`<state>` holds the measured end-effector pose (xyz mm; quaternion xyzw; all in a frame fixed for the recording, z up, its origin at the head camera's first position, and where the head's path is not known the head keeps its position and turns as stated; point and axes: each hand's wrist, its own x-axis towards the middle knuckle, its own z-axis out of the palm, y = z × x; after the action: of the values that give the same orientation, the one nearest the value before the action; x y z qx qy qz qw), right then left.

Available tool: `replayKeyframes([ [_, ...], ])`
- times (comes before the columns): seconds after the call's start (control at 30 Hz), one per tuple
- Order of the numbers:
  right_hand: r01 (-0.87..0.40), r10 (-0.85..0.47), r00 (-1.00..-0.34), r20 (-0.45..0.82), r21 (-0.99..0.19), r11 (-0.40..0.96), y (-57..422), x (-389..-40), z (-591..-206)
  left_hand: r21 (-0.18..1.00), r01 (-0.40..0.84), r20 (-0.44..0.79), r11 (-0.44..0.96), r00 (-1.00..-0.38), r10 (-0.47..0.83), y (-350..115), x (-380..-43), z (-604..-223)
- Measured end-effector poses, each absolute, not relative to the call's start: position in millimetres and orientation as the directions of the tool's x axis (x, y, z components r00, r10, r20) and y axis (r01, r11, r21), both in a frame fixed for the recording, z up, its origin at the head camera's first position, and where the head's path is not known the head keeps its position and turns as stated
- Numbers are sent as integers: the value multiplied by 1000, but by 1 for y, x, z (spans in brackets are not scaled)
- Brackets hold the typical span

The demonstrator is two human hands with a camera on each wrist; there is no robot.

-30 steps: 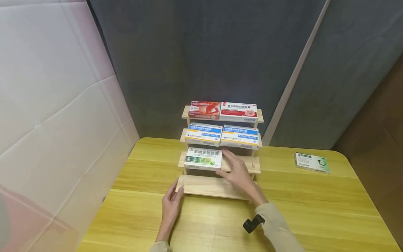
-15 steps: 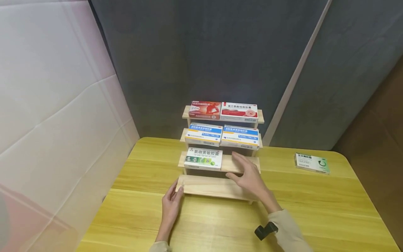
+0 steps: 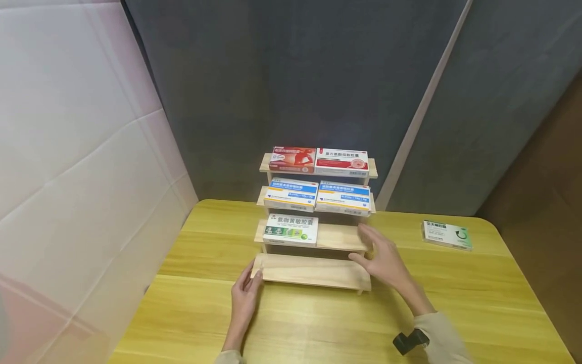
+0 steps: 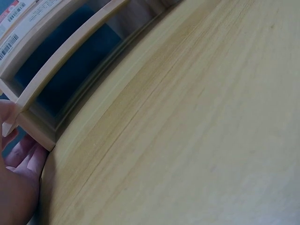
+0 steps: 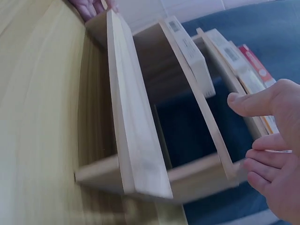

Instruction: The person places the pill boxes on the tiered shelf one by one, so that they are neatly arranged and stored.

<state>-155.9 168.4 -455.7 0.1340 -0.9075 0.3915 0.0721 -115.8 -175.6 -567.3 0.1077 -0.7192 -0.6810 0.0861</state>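
Observation:
A stepped wooden display rack (image 3: 313, 270) stands on the table. My left hand (image 3: 244, 298) grips the left end of its lowest shelf, thumb at the front edge; in the left wrist view, fingers (image 4: 28, 154) lie behind the end panel. My right hand (image 3: 386, 260) is by the rack's right end with thumb and fingers spread, holding nothing. On the third shelf from the top, a white-and-green medicine box (image 3: 291, 230) occupies the left part. Two blue-and-white medicine boxes (image 3: 291, 193) fill the second shelf. Up top lie a red medicine box (image 3: 292, 160) and a white-and-red one (image 3: 342, 162).
Another white-and-green medicine box (image 3: 447, 235) lies on the yellow wooden table (image 3: 454, 293), toward its back right. A dark grey curtain (image 3: 295, 76) hangs behind the rack. A white panel (image 3: 91, 151) borders the left side, a brown one (image 3: 541, 167) the right.
My right hand has drawn away from the white-and-green box on the third shelf and moved right to the rack's end. The left hand stays on the rack; the view has shifted slightly.

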Motion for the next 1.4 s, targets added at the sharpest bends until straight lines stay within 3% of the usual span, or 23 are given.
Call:
replayKeyframes([
  [0.53,-190,-112,-981,161,-638,746,241,-158,-466,997,-45,-27,55,-954,-298,-178,-114,-566],
  [1.13,-39,-52,-999,-4,-608,793,314,-200,-474,1000,-12,-3,27,-951,-310,-175,-115,-567],
  [1.4,24,-5,-999,-47,-599,800,351,-209,-496,999,-19,-6,42,-956,-293,-176,-115,-567],
])
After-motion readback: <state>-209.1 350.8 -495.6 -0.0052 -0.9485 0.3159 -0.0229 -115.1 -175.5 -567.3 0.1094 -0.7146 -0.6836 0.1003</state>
